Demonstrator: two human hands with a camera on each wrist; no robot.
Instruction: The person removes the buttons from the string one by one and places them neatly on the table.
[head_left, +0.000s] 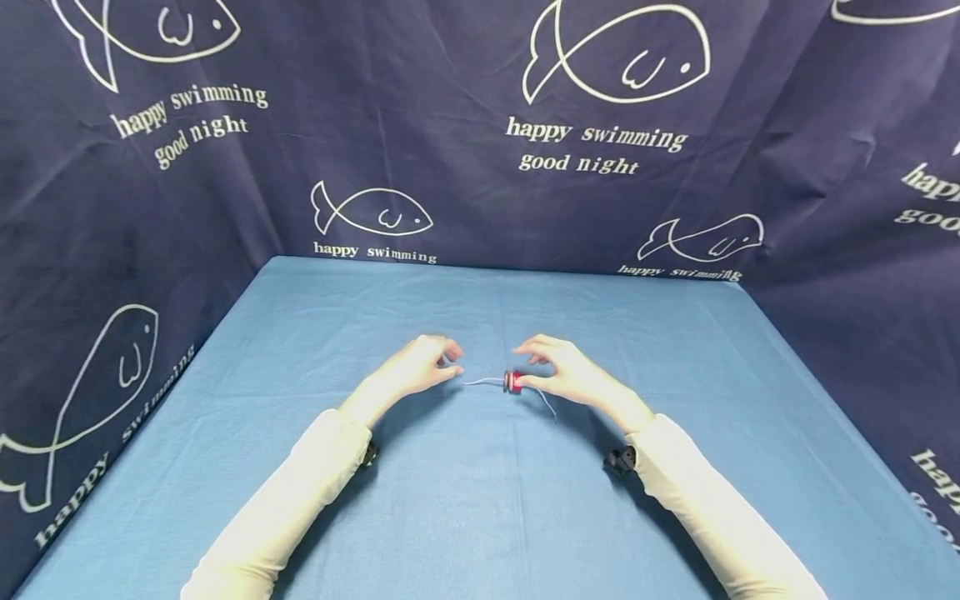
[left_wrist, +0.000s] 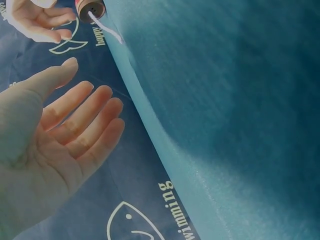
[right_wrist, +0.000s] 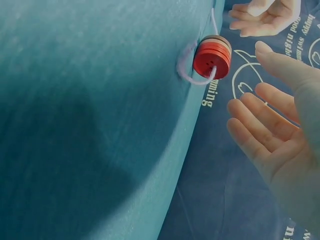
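Note:
A small stack of round red and brown buttons point(head_left: 512, 382) sits on a pale lilac string point(head_left: 483, 382), on the blue cloth between both hands. In the right wrist view the red button face point(right_wrist: 210, 65) shows small holes, and the string loops out of one. My right hand point(head_left: 566, 368) is just right of the stack, fingers loosely bent and holding nothing; the right wrist view shows a gap between thumb and buttons. To the left, my left hand point(head_left: 423, 364) hovers near the string's left end with relaxed, spread fingers. Its palm point(left_wrist: 55, 155) faces inward, bare.
A blue cloth point(head_left: 480, 517) covers the tabletop. Dark navy curtains point(head_left: 465, 125) printed with white fish and lettering stand behind it and at both sides. Each wrist carries a small black camera point(head_left: 621, 460) under a pale sleeve.

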